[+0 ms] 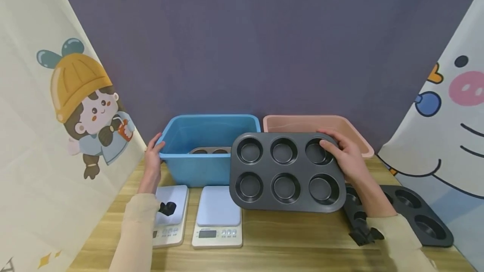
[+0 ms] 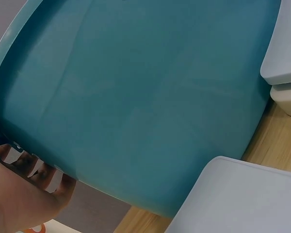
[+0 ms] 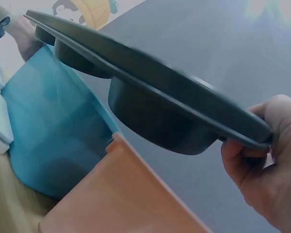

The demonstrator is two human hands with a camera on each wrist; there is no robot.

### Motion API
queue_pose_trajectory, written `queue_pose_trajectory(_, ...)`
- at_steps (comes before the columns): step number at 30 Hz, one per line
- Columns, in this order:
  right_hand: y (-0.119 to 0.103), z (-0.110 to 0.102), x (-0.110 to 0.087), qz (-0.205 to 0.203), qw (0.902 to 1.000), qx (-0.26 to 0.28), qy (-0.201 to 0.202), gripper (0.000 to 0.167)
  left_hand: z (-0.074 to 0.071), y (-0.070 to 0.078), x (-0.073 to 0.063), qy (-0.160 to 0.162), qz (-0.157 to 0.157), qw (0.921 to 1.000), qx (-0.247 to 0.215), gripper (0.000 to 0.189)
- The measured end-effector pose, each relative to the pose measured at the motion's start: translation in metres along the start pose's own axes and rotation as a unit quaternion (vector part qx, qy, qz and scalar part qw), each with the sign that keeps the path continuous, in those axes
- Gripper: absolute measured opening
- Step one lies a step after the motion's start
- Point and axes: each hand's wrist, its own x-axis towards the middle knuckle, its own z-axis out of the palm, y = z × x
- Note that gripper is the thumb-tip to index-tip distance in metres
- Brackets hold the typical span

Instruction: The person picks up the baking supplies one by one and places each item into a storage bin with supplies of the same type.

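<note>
My right hand (image 1: pixel 349 158) holds a dark grey six-cup muffin pan (image 1: pixel 267 171) by its right end. The thumb is on the cup side and the fingers curl behind the rim. This pan is raised and tilted, its cups facing me, and it overlaps both bins in the head view. At the left, my left hand (image 1: pixel 152 163) grips the rim of a blue plastic bin (image 1: pixel 198 170), with the fingers hooked over the edge in the left wrist view. Inside the bin shows the top of another muffin pan (image 1: pixel 211 149); the rest is hidden by the front wall.
A pink bin (image 1: pixel 310 124) stands right of the blue one. Two kitchen scales (image 1: pixel 219 207) lie in front of the blue bin, the left one partly behind my forearm. More dark muffin pan (image 1: pixel 404 217) lies at the table's right, partly under my right arm.
</note>
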Motion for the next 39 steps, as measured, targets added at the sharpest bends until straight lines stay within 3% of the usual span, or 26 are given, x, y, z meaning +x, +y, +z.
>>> queue_pose_trajectory(10,-0.018,0.014,0.031,-0.004,0.9997,-0.021,0.007,0.042,0.0,0.001,0.001,0.002,-0.003,0.9999,-0.012,0.053)
queue_pose_trajectory(19,-0.023,0.031,0.054,0.002,0.9991,0.042,0.005,0.039,0.0,0.0,0.001,0.006,-0.009,0.9999,-0.009,0.053)
queue_pose_trajectory(29,-0.029,0.049,0.085,-0.038,0.9989,0.009,0.025,0.037,0.003,0.003,0.003,0.006,0.0,0.9998,-0.016,0.052)
queue_pose_trajectory(39,-0.035,0.075,0.11,-0.046,0.9986,0.004,0.027,0.039,0.001,0.001,0.0,-0.004,-0.004,0.9998,-0.018,0.052)
